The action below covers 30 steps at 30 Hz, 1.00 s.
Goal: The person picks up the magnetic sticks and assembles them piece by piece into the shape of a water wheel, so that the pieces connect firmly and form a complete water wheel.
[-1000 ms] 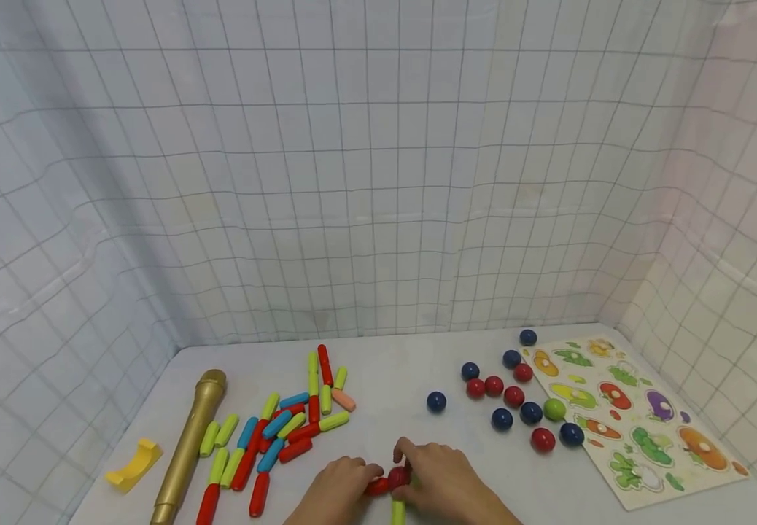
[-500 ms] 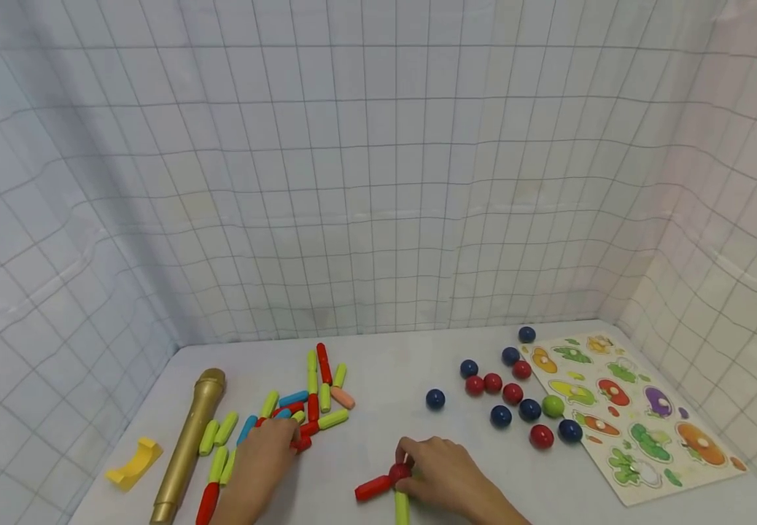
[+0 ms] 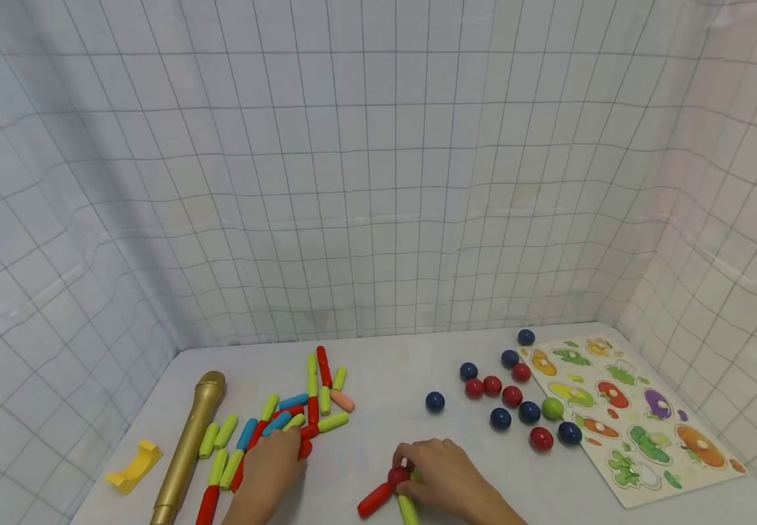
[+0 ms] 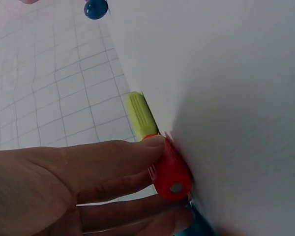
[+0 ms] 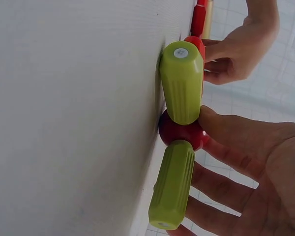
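Observation:
Amid the pile on the left, my left hand (image 3: 272, 467) pinches a red stick (image 4: 172, 173), thumb on one side and fingers on the other. A green stick (image 4: 139, 114) lies just beyond that red one in the left wrist view. At the front middle, my right hand (image 3: 447, 475) holds a red ball (image 5: 178, 132) between thumb and fingers, close to the tabletop. Two green sticks, an upper one (image 5: 181, 86) and a lower one (image 5: 172, 186), meet this ball. Another red stick (image 3: 375, 501) extends from the ball toward the front left.
Loose and joined green, red and blue sticks surround my left hand, with a gold microphone (image 3: 189, 445) and yellow curved piece (image 3: 136, 467) farther left. Several blue and red balls and a green ball (image 3: 552, 408) lie right, beside a vegetable puzzle board (image 3: 628, 484). Gridded cloth (image 3: 378, 182) encloses the table.
My left hand has let go of the red stick by the ball and moved left to the pile, where it now pinches another. The ball assembly in my right hand has turned slightly.

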{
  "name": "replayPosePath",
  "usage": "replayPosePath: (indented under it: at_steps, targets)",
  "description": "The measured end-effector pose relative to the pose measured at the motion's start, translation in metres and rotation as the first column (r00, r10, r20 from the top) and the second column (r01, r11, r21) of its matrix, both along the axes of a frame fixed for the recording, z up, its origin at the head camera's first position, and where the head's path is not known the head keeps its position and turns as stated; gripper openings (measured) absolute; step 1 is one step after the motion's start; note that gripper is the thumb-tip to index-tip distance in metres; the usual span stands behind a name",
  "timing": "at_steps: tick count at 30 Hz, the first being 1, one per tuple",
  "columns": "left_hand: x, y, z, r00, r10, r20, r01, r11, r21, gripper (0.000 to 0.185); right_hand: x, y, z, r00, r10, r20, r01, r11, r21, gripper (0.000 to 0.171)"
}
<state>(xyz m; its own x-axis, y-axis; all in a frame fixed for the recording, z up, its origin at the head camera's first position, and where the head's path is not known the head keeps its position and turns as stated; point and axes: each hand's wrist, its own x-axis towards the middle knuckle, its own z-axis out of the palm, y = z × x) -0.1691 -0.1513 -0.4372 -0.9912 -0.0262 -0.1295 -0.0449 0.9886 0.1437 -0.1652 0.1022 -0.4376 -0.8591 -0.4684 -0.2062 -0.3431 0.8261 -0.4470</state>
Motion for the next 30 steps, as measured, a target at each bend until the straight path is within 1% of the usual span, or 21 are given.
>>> replayPosePath:
  at_steps: [3, 5, 6, 9, 10, 12, 14, 18, 20, 21, 26, 29, 30]
  targets:
    - [0.000, 0.001, 0.002, 1.000, -0.006, 0.012, 0.005, 0.999, 0.042, 0.025, -0.001, -0.001, 0.001, 1.000, 0.014, -0.008, -0.014, 1.000, 0.007, 0.019]
    - [0.001, 0.004, 0.005, 0.999, -0.034, 0.006, 0.033, 0.997, 0.068, 0.023, -0.001, -0.001, 0.001, 1.000, 0.016, -0.011, -0.016, 1.000, 0.012, 0.018]
    - [0.002, 0.006, 0.006, 0.999, -0.050, 0.006, 0.049, 0.995, 0.084, 0.023, -0.001, -0.001, 0.002, 1.000, 0.016, -0.008, -0.016, 1.000, 0.012, 0.019]
    - [0.007, 0.016, 0.008, 0.992, -0.123, -0.012, 0.123, 0.985, 0.123, 0.021, 0.000, -0.001, 0.003, 1.000, -0.003, 0.022, 0.003, 1.000, -0.002, 0.019]
    - [0.008, 0.019, 0.008, 0.989, -0.146, -0.016, 0.147, 0.981, 0.124, 0.021, 0.001, 0.000, 0.002, 0.999, -0.010, 0.031, 0.010, 1.000, -0.005, 0.019]
    - [0.011, 0.027, 0.008, 0.981, -0.195, -0.010, 0.195, 0.971, 0.141, 0.020, 0.002, 0.000, 0.002, 0.999, -0.023, 0.048, 0.024, 1.000, -0.017, 0.019]
    - [0.012, 0.033, 0.007, 0.969, -0.246, 0.001, 0.243, 0.958, 0.154, 0.021, 0.002, 0.000, 0.001, 0.999, -0.023, 0.044, 0.024, 1.000, -0.019, 0.018]
    - [0.015, 0.043, 0.004, 0.939, -0.339, 0.050, 0.324, 0.927, 0.191, 0.021, 0.004, -0.002, -0.003, 1.000, -0.001, 0.026, 0.001, 1.000, -0.022, 0.019]
    - [0.017, 0.047, 0.002, 0.925, -0.375, 0.060, 0.358, 0.914, 0.191, 0.021, 0.005, -0.002, -0.005, 1.000, 0.013, 0.016, -0.012, 1.000, -0.023, 0.020]
    - [0.017, 0.049, 0.001, 0.921, -0.385, 0.061, 0.369, 0.911, 0.184, 0.021, 0.005, -0.002, -0.006, 1.000, 0.015, 0.013, -0.015, 1.000, -0.026, 0.020]
    - [0.017, 0.056, -0.003, 0.907, -0.420, 0.037, 0.413, 0.902, 0.125, 0.021, 0.002, -0.001, -0.006, 0.999, 0.036, -0.012, -0.036, 0.999, -0.012, 0.023]
    - [0.017, 0.059, -0.005, 0.900, -0.435, 0.029, 0.430, 0.896, 0.108, 0.021, 0.001, -0.001, -0.005, 0.998, 0.057, -0.031, -0.057, 0.998, -0.005, 0.023]
    - [0.017, 0.060, -0.005, 0.900, -0.435, 0.031, 0.429, 0.897, 0.106, 0.022, 0.001, -0.001, -0.004, 0.997, 0.064, -0.039, -0.064, 0.998, -0.003, 0.023]
